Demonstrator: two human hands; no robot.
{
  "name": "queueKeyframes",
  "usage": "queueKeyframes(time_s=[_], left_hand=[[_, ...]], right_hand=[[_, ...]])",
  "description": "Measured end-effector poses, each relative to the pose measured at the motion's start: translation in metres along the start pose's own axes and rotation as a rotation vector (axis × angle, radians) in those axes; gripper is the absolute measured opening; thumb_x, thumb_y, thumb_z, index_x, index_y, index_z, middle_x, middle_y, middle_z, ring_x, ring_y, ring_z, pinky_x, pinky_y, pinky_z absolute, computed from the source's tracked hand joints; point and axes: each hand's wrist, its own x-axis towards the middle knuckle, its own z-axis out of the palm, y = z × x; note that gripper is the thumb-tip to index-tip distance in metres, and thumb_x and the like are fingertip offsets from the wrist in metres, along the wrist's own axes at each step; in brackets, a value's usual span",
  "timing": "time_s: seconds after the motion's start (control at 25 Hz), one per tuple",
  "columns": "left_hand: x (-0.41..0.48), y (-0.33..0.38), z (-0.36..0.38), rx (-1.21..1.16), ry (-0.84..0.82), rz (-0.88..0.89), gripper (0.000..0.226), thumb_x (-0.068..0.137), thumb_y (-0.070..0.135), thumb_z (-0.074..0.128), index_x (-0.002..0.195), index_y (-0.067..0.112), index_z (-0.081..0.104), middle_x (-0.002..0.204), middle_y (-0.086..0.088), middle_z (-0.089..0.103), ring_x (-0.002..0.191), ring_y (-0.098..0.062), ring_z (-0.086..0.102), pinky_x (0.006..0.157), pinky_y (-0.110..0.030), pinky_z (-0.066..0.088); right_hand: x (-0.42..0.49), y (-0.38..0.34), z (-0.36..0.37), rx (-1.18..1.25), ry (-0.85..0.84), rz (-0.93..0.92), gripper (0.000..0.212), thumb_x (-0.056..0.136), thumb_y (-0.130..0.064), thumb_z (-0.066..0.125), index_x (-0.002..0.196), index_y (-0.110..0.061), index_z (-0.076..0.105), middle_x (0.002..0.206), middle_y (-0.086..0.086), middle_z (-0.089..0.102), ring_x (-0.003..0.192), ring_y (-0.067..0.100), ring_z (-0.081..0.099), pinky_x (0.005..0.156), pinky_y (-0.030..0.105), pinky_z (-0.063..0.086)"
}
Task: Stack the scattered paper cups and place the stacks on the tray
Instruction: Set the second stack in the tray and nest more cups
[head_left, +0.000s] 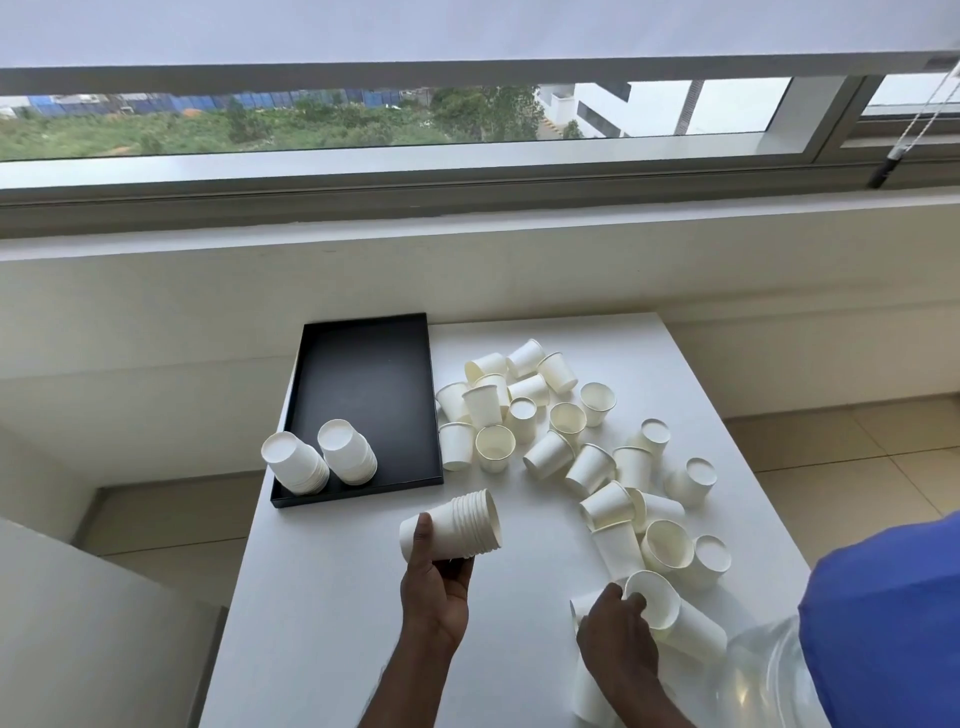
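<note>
My left hand (434, 582) grips a stack of white paper cups (460, 525) held sideways above the table, its mouths facing right. My right hand (618, 631) is closed on the rim of a single white cup (657, 600) at the near right of the table. Several loose white cups (550, 421) lie scattered, upright and on their sides, across the table's middle and right. A black tray (363, 374) sits at the table's far left; two cup stacks (322, 460) stand upside down at its near end.
The white table (332, 597) ends close on the left and right, with tiled floor (852, 457) beyond. A clear plastic bag (763, 675) and a blue sleeve (883, 613) fill the near right corner. A wall ledge and window lie behind.
</note>
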Motion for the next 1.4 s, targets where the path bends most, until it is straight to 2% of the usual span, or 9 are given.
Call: queueKeyframes(time_s=[0.16, 0.28, 0.48, 0.68, 0.88, 1.04, 1.16, 1.28, 1.4], left_hand=[[0.000, -0.003, 0.000, -0.001, 0.004, -0.007, 0.023, 0.090, 0.028, 0.064, 0.106, 0.014, 0.057, 0.111, -0.012, 0.065, 0.098, -0.026, 0.064, 0.092, -0.040, 0.050], [0.000, 0.000, -0.001, -0.009, 0.007, -0.001, 0.023, 0.090, 0.028, 0.063, 0.106, 0.014, 0.057, 0.111, -0.012, 0.065, 0.099, -0.026, 0.063, 0.092, -0.040, 0.050], [0.002, 0.007, -0.006, -0.025, 0.019, 0.005, 0.024, 0.089, 0.028, 0.064, 0.107, 0.013, 0.058, 0.113, -0.013, 0.064, 0.099, -0.026, 0.063, 0.091, -0.041, 0.050], [0.002, 0.008, -0.006, -0.027, 0.035, 0.004, 0.025, 0.088, 0.027, 0.066, 0.106, 0.011, 0.058, 0.113, -0.014, 0.064, 0.098, -0.026, 0.063, 0.092, -0.041, 0.050], [0.002, 0.009, -0.006, -0.007, 0.057, 0.007, 0.026, 0.088, 0.024, 0.068, 0.106, 0.008, 0.058, 0.112, -0.015, 0.065, 0.097, -0.027, 0.064, 0.090, -0.042, 0.051], [-0.001, 0.001, -0.001, 0.028, 0.007, -0.022, 0.028, 0.088, 0.024, 0.067, 0.107, 0.006, 0.057, 0.110, -0.019, 0.065, 0.098, -0.030, 0.064, 0.095, -0.044, 0.050], [-0.003, -0.005, -0.001, 0.026, -0.018, -0.032, 0.029, 0.088, 0.026, 0.066, 0.108, 0.007, 0.057, 0.111, -0.020, 0.064, 0.102, -0.033, 0.063, 0.098, -0.046, 0.048], [-0.002, -0.001, -0.005, -0.006, -0.026, -0.016, 0.027, 0.089, 0.028, 0.064, 0.107, 0.010, 0.057, 0.112, -0.016, 0.064, 0.101, -0.029, 0.063, 0.093, -0.042, 0.050], [-0.002, 0.002, -0.010, -0.029, -0.023, -0.013, 0.026, 0.090, 0.030, 0.064, 0.107, 0.012, 0.057, 0.114, -0.014, 0.063, 0.099, -0.026, 0.063, 0.092, -0.041, 0.050]], right_hand=[[-0.003, -0.005, 0.009, -0.043, -0.019, -0.034, 0.024, 0.072, -0.009, 0.069, 0.093, -0.007, 0.057, 0.089, 0.015, 0.055, 0.074, 0.032, 0.066, 0.056, 0.037, 0.054], [0.004, -0.003, 0.017, -0.019, -0.027, -0.057, 0.031, 0.048, 0.007, 0.077, 0.072, -0.002, 0.059, 0.070, 0.020, 0.053, 0.054, 0.037, 0.058, 0.040, 0.037, 0.048], [0.013, -0.004, 0.022, 0.017, 0.079, -0.107, 0.023, 0.061, 0.011, 0.065, 0.076, -0.006, 0.062, 0.069, 0.014, 0.058, 0.063, 0.037, 0.059, 0.049, 0.039, 0.049], [0.023, -0.032, -0.009, 0.595, 0.211, -0.016, 0.020, 0.083, 0.002, 0.055, 0.096, -0.008, 0.066, 0.088, 0.015, 0.070, 0.086, 0.038, 0.063, 0.069, 0.036, 0.043], [0.010, -0.065, -0.062, 0.998, 0.349, -0.138, 0.015, 0.087, -0.002, 0.060, 0.096, -0.012, 0.067, 0.081, -0.001, 0.067, 0.080, 0.019, 0.062, 0.072, 0.027, 0.042], [-0.003, -0.082, -0.063, 0.895, 0.193, -0.483, 0.019, 0.085, -0.005, 0.064, 0.098, -0.019, 0.067, 0.084, -0.011, 0.070, 0.080, 0.000, 0.065, 0.072, 0.017, 0.050], [-0.014, -0.085, -0.062, 0.884, 0.083, -0.602, 0.026, 0.087, -0.005, 0.058, 0.108, -0.019, 0.065, 0.096, -0.011, 0.069, 0.091, -0.001, 0.064, 0.079, 0.013, 0.050], [-0.012, -0.063, -0.056, 0.765, 0.195, -0.508, 0.028, 0.087, -0.012, 0.060, 0.115, -0.016, 0.061, 0.107, -0.003, 0.065, 0.090, 0.009, 0.063, 0.083, 0.026, 0.051], [-0.006, -0.018, -0.046, 0.135, -0.126, -0.350, 0.046, 0.082, -0.035, 0.064, 0.121, -0.017, 0.049, 0.120, 0.003, 0.054, 0.106, 0.024, 0.060, 0.084, 0.034, 0.046]])
